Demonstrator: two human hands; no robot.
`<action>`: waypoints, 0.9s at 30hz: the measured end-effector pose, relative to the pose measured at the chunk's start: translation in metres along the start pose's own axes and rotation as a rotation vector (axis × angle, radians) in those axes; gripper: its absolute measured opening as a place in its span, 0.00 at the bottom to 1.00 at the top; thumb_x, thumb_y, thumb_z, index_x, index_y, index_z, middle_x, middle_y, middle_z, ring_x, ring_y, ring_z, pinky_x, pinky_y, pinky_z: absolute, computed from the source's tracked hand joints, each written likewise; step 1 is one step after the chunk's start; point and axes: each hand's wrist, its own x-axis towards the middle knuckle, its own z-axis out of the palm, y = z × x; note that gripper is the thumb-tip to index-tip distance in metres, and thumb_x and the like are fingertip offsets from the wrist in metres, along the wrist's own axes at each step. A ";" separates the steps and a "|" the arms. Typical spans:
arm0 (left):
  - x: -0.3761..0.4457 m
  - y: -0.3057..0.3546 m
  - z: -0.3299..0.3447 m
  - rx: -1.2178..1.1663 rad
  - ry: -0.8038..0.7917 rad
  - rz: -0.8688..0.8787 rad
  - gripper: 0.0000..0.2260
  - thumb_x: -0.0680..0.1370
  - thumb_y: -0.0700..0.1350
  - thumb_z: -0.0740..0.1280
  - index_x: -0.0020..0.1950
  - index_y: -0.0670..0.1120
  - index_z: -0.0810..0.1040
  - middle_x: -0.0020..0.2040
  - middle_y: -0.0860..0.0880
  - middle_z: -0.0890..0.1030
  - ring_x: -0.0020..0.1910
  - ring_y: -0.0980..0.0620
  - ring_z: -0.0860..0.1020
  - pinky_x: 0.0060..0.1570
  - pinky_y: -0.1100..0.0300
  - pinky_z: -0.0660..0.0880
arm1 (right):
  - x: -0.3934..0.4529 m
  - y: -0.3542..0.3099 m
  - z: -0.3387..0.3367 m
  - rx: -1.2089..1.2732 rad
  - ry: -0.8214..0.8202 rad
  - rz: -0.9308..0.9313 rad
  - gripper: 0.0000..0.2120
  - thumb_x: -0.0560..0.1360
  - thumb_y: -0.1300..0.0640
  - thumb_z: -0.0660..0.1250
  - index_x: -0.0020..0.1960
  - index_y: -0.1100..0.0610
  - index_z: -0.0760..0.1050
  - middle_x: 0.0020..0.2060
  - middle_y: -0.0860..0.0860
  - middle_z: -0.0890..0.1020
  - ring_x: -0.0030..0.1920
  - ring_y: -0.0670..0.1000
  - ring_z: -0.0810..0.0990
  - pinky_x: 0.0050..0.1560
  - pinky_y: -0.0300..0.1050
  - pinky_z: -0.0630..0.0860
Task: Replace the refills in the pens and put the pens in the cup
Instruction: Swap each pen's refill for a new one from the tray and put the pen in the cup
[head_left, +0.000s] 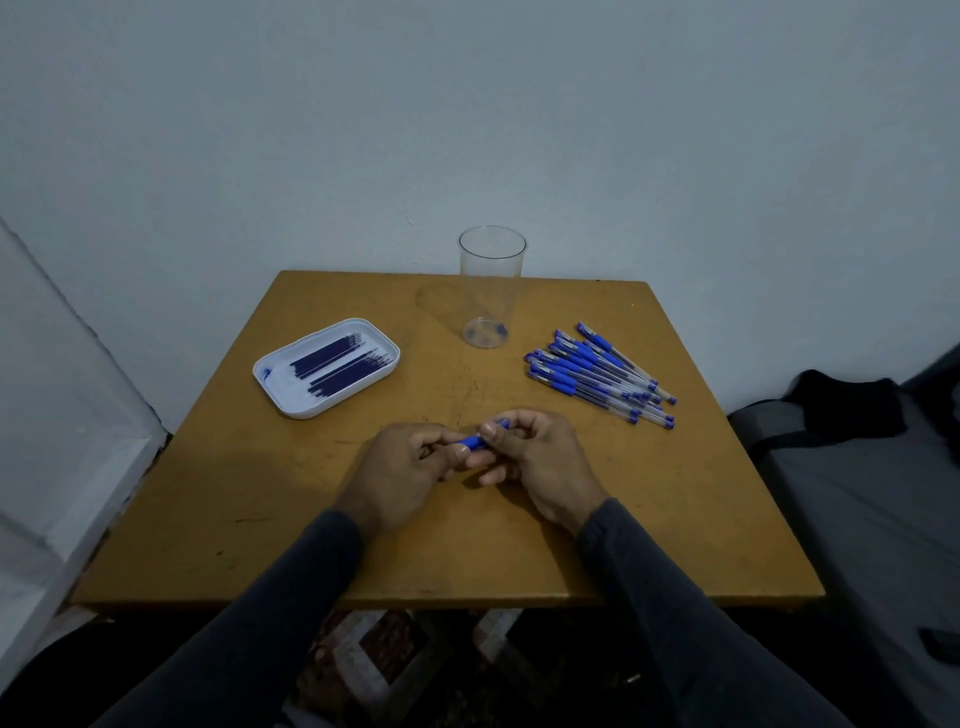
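Observation:
Both hands meet over the middle of the wooden table (260, 519) around one blue pen (475, 442). My left hand (402, 473) grips one end of the pen and my right hand (535, 457) pinches the other end; most of the pen is hidden by the fingers. A clear plastic cup (491, 286) stands upright at the table's back edge with no pen inside. Several blue-capped pens (597, 374) lie in a pile at the right. A white tray (275, 371) at the left holds several dark refills (337, 364).
The table stands against a pale wall. A grey bed or couch (857, 493) with a black cloth (841, 400) sits close to the table's right edge. Patterned floor shows below the front edge.

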 end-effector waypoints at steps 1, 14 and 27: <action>0.000 0.000 0.000 0.005 0.000 0.004 0.06 0.81 0.48 0.69 0.53 0.55 0.85 0.41 0.53 0.84 0.41 0.53 0.82 0.46 0.50 0.81 | 0.000 0.000 0.000 0.004 -0.001 -0.006 0.09 0.81 0.63 0.65 0.59 0.68 0.75 0.47 0.67 0.85 0.41 0.55 0.86 0.34 0.41 0.83; -0.003 0.005 -0.001 -0.057 0.313 0.023 0.09 0.81 0.44 0.69 0.61 0.49 0.82 0.44 0.50 0.83 0.45 0.51 0.81 0.45 0.60 0.81 | 0.005 -0.004 0.009 -0.374 0.249 -0.011 0.05 0.82 0.57 0.67 0.52 0.50 0.81 0.38 0.49 0.81 0.30 0.43 0.75 0.28 0.39 0.72; -0.010 -0.005 -0.003 0.140 0.288 0.139 0.12 0.78 0.42 0.72 0.61 0.48 0.84 0.47 0.58 0.82 0.46 0.61 0.79 0.47 0.69 0.75 | 0.020 0.006 0.018 -1.051 0.313 -0.179 0.08 0.78 0.52 0.72 0.56 0.49 0.80 0.51 0.45 0.75 0.48 0.43 0.74 0.43 0.31 0.67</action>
